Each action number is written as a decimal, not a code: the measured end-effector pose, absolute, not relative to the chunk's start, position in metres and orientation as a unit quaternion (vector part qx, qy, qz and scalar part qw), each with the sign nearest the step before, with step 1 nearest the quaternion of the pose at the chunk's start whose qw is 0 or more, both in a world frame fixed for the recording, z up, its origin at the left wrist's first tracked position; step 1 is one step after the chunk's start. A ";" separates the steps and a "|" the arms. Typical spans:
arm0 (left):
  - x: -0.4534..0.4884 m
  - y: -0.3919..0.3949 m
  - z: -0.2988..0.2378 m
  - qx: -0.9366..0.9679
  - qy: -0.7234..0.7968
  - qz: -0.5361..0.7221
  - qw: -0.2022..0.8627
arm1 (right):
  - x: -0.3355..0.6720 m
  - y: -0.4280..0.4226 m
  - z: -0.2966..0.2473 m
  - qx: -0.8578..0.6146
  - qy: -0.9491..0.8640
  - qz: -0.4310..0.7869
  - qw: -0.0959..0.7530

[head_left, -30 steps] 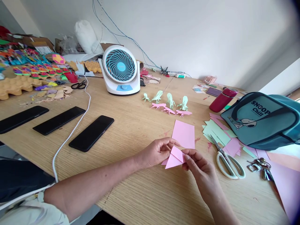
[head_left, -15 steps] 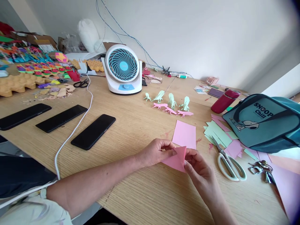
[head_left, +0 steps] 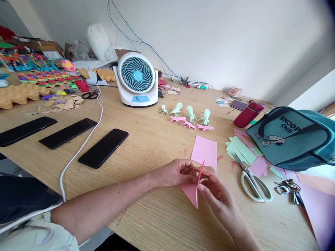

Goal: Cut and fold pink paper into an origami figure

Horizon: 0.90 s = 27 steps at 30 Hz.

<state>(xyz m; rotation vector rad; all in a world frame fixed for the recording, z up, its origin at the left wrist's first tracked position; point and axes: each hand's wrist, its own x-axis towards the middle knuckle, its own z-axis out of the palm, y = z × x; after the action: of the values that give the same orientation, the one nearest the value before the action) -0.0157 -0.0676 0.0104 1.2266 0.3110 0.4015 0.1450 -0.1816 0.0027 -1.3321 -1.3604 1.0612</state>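
Note:
Between my two hands is a folded piece of pink paper (head_left: 191, 194), held up off the table with a raised edge standing between them. My left hand (head_left: 180, 173) pinches it from the left, thumb in front and fingers partly behind. From the right, my right hand (head_left: 216, 191) grips the paper's edge between thumb and fingers. Just beyond lies a flat pink sheet (head_left: 204, 150). Farther back stand several folded green paper animals (head_left: 191, 113), with pink folded paper figures (head_left: 188, 124) in front of them.
Scissors (head_left: 255, 183) and keys (head_left: 291, 190) lie to the right, beside green paper sheets (head_left: 240, 151) and a teal bag (head_left: 290, 136). A red bottle (head_left: 247, 115) rests behind. Left are a fan (head_left: 138, 78), black phones (head_left: 103, 148) and a white cable (head_left: 78, 148).
The pink paper has turned in my hands, so its raised edge now shows nearly edge-on and a corner points down toward me. My right hand has shifted slightly left.

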 end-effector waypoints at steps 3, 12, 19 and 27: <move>-0.017 -0.066 0.010 0.609 0.158 0.167 0.759 | 0.144 -0.180 0.004 -0.529 -0.566 0.419 0.474; -0.019 -0.065 0.008 0.636 0.203 0.147 0.730 | 0.143 -0.180 0.009 -0.490 -0.549 0.437 0.516; -0.021 -0.059 0.010 0.650 0.211 0.192 0.705 | 0.144 -0.182 0.011 -0.520 -0.594 0.428 0.441; -0.027 -0.060 0.017 0.677 0.193 0.152 0.694 | 0.142 -0.179 0.010 -0.542 -0.611 0.411 0.405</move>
<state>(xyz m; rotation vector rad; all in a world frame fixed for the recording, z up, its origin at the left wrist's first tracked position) -0.0268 -0.0600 0.0172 1.5119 0.4315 0.3391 0.1422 -0.1794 0.0097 -1.3672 -1.5422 1.0376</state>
